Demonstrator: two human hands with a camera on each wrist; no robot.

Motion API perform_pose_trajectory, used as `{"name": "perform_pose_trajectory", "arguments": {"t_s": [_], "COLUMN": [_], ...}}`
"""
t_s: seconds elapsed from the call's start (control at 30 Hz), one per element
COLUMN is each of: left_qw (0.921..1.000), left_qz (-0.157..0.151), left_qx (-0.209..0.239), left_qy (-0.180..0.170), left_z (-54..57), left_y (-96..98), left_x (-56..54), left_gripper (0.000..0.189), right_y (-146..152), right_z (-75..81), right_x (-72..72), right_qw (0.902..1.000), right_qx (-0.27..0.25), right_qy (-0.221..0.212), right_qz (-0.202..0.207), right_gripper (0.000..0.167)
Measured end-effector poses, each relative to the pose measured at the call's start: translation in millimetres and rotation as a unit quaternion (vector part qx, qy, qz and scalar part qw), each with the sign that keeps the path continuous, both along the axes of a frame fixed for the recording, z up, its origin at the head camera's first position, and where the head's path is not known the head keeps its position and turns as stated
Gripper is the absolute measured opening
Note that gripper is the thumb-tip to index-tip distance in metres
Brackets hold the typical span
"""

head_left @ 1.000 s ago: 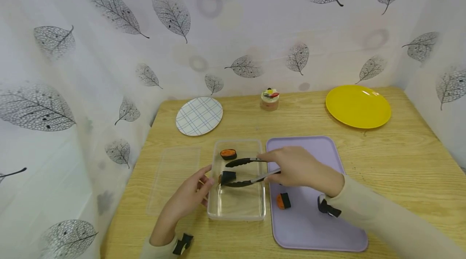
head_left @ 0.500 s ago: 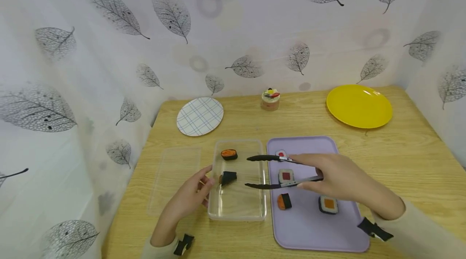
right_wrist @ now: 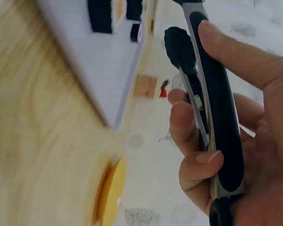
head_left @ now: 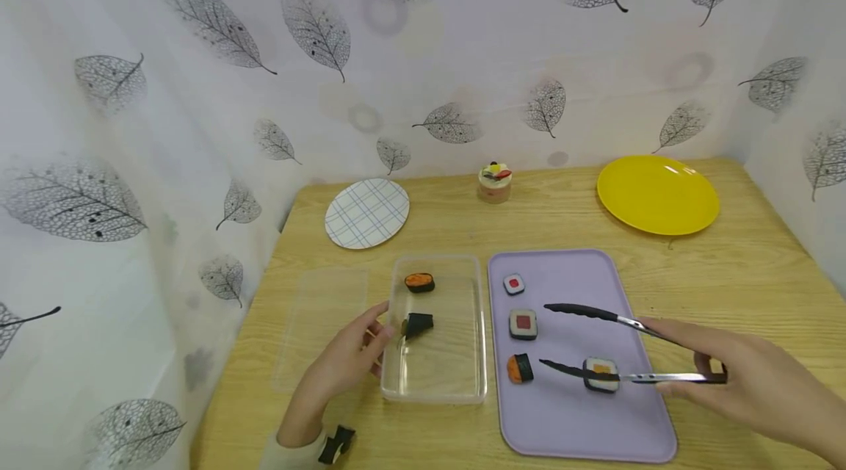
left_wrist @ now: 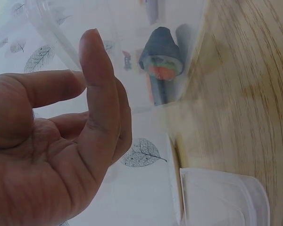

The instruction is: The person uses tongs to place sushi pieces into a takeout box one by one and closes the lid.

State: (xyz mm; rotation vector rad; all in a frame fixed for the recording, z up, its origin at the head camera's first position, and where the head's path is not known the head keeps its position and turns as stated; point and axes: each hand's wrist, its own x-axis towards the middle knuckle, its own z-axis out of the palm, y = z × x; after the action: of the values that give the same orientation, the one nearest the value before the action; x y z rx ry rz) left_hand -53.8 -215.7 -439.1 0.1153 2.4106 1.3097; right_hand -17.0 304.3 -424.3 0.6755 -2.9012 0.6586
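My right hand (head_left: pixel 747 374) grips black-and-silver tongs (head_left: pixel 661 376). The tongs' arms are spread with nothing between them, above a purple tray (head_left: pixel 581 426). One arm crosses in front of a square sushi roll (head_left: pixel 601 384). Also on the tray are a red-centred square roll (head_left: pixel 523 324), a small red-centred roll (head_left: pixel 514 283) and an orange-topped gunkan sushi (head_left: pixel 520 368). With relaxed fingers, my left hand (head_left: pixel 346 352) touches the left wall of a clear plastic box (head_left: pixel 436 393). Inside lie another orange gunkan sushi (head_left: pixel 419 282) and a dark cone-shaped hand roll (head_left: pixel 418 324).
Left of the box lies a clear lid (head_left: pixel 317 330). Farther back are a checked white plate (head_left: pixel 367 213), a small cake (head_left: pixel 495 185) and a yellow plate (head_left: pixel 657 194). A leaf-patterned curtain (head_left: pixel 449 51) stands behind the wooden table (head_left: pixel 555 213).
My right hand has drawn the spread tongs rightward from over the clear box to above the tray, leaving the hand roll in the box. My left hand stays at the box wall.
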Motion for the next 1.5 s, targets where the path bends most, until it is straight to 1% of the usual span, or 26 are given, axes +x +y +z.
{"name": "perform_pose_trajectory", "arguments": {"t_s": [0.1,0.17,0.33,0.5,0.57,0.73,0.8,0.87,0.97,1.07,1.17,1.27,1.37,1.43,1.5], "left_qw": [1.0000,1.0000,1.0000,0.9999,0.9999,0.9999,0.9999,0.9999,0.9999,0.9999,0.9998,0.9999,0.9998,0.9998,0.9998], "left_qz": [0.003,0.005,0.004,0.005,0.007,0.003,0.001,-0.001,-0.002,-0.003,-0.004,-0.005,-0.004,-0.003,-0.002], "left_qx": [0.000,0.001,-0.002,0.002,0.005,0.004,0.004,0.005,0.005,0.005,0.007,0.008,0.009,0.010,0.010], "left_qy": [-0.003,-0.002,-0.001,-0.009,-0.011,-0.010,-0.010,-0.011,-0.012,-0.014,-0.016,-0.015,-0.015,-0.016,-0.018], "left_z": [0.3,0.7,0.5,-0.1,-0.1,0.2,0.2,0.2,0.2,0.2,0.2,0.3,1.1,1.6,1.6], "left_y": [0.4,0.7,1.4,0.8,0.2,0.0,0.1,0.1,-0.2,-0.9,-1.5,-1.7,-1.7,-1.6,-2.0], "left_x": [0.9,1.0,0.2,-0.1,0.0,-0.4,-0.6,-0.6,-0.5,-0.5,-0.5,-0.7,-0.7,-0.7,-0.6], "left_gripper": [0.058,0.058,0.058,0.058,0.058,0.058,0.058,0.058,0.059,0.058,0.059,0.058,0.058,0.058,0.059], "right_y": [17,25,39,51,54,59,60,61,61,60,58,56,52,47,44], "right_z": [-10.5,-17.8,-33.8,-47.1,-51.6,-58.7,-59.5,-60.3,-60.9,-61.2,-59.6,-55.8,-50.0,-45.6,-41.1], "right_x": [10.4,15.7,26.4,35.2,36.8,40.9,42.3,43.1,43.4,42.8,40.6,37.2,31.3,26.1,19.9], "right_qw": [1.0000,1.0000,0.9980,0.9959,0.9967,0.9959,0.9941,0.9928,0.9923,0.9928,0.9937,0.9941,0.9950,0.9961,0.9974], "right_qx": [0.001,0.000,0.017,0.014,0.001,-0.017,-0.017,-0.024,-0.032,-0.044,-0.055,-0.060,-0.048,-0.042,-0.040], "right_qy": [0.009,0.003,-0.045,-0.069,-0.056,-0.046,-0.060,-0.063,-0.057,-0.044,-0.037,-0.040,-0.046,-0.047,-0.046], "right_qz": [0.001,-0.001,-0.039,-0.057,-0.059,-0.076,-0.089,-0.099,-0.105,-0.103,-0.091,-0.081,-0.075,-0.062,-0.038], "right_gripper": [0.090,0.090,0.086,0.086,0.086,0.083,0.082,0.080,0.079,0.078,0.078,0.076,0.072,0.070,0.070]}}
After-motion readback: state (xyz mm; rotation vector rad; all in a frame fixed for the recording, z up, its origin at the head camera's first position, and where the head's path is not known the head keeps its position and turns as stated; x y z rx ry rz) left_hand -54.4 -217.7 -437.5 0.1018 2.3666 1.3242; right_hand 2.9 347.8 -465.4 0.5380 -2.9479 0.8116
